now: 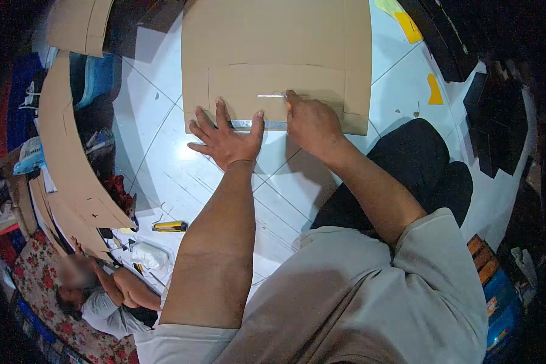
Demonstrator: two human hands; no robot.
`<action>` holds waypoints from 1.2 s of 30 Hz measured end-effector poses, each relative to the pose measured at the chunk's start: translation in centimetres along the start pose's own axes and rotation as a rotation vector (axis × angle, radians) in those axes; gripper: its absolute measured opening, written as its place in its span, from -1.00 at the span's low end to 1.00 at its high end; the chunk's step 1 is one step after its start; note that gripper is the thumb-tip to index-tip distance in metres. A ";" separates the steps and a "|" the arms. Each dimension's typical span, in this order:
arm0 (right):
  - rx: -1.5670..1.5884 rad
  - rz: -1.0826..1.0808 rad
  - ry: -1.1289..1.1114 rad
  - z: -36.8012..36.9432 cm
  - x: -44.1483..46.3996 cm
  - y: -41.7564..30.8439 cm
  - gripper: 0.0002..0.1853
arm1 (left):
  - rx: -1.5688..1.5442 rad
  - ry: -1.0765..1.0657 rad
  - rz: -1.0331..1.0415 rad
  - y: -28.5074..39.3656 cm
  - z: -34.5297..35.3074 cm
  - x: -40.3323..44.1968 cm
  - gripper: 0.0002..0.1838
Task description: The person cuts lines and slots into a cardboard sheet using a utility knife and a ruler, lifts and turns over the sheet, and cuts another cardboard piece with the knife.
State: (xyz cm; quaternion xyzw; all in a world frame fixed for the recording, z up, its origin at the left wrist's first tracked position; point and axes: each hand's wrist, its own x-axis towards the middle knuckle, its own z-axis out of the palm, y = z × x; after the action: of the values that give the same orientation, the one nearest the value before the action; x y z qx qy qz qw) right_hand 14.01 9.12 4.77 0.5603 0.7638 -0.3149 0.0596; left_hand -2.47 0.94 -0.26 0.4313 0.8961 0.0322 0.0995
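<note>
A large sheet of brown cardboard (273, 36) lies flat on the floor, with thin dark lines marked on it. My left hand (227, 136) rests at its near edge, fingers spread, beside a silvery ruler-like strip (242, 124) that runs along that edge. My right hand (312, 124) is closed over the cardboard around a slim tool (272, 96). Only a thin, bright, straight part of that tool shows, pointing left; my fingers hide the rest, so its exact kind is unclear.
A yellow-and-black utility knife (170, 226) lies on the white tiles left of my arm. Cut cardboard pieces (82, 139) stand at the left. Yellow scraps (434, 90) lie on the right. Another person (112, 297) is on the floral mat (33, 273) at lower left.
</note>
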 end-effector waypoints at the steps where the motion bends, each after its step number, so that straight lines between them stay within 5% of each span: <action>1: -0.001 -0.002 0.000 0.0 0.1 0.1 -0.46 | -0.001 0.001 -0.002 0.0 0.0 0.0 0.16; 6: -0.039 -0.009 -0.018 -1.0 0.2 0.5 -0.52 | -0.017 -0.139 -0.054 0.2 -1.2 0.2 0.17; 13: -0.068 -0.050 0.008 -0.6 0.7 1.3 -0.55 | 0.010 -0.030 0.005 -0.3 0.3 0.0 0.19; 31: 0.033 -0.005 0.020 -0.3 -0.1 -0.9 -0.36 | 0.040 -0.031 0.011 0.3 -0.6 0.0 0.22; 36: 0.072 0.070 -0.137 -0.4 -0.2 -1.2 -0.31 | 0.038 -0.019 0.026 0.1 -0.6 -0.1 0.21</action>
State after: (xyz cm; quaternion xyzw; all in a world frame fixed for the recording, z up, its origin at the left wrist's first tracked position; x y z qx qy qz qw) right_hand 13.12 8.96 5.73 0.5655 0.7259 -0.3777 0.1026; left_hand -2.43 0.93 0.36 0.4448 0.8900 0.0125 0.0996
